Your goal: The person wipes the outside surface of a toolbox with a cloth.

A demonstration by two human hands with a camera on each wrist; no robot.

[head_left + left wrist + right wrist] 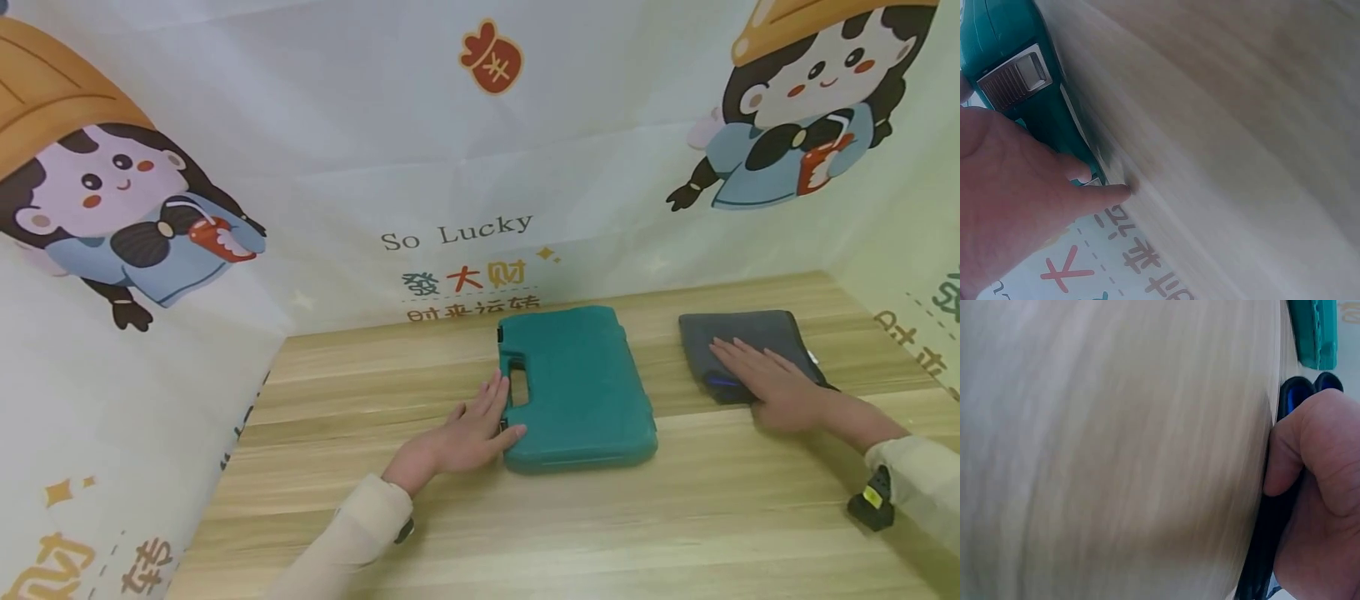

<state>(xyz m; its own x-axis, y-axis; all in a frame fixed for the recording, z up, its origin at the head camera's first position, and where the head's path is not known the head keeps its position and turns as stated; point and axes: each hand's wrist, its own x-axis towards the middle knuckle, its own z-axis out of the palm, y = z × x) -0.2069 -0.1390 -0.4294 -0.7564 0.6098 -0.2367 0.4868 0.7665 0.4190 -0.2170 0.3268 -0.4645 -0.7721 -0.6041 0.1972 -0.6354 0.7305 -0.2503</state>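
Note:
A teal plastic carry case lies flat on the table, its handle side facing left. My left hand rests at that side with fingers extended, the thumb over the case's edge. In the left wrist view, a metal latch shows on the case's side, just beyond the left hand. To the right lies a flat, dark grey, pouch-like item with a bit of blue at its front edge. My right hand lies on top of it, fingers straight. The right wrist view shows the thumb of the right hand against its dark side.
The wood-grain table carries both items. A printed cloth with cartoon figures and lettering hangs behind the table and along its left and right sides. The case and the grey item lie a short gap apart.

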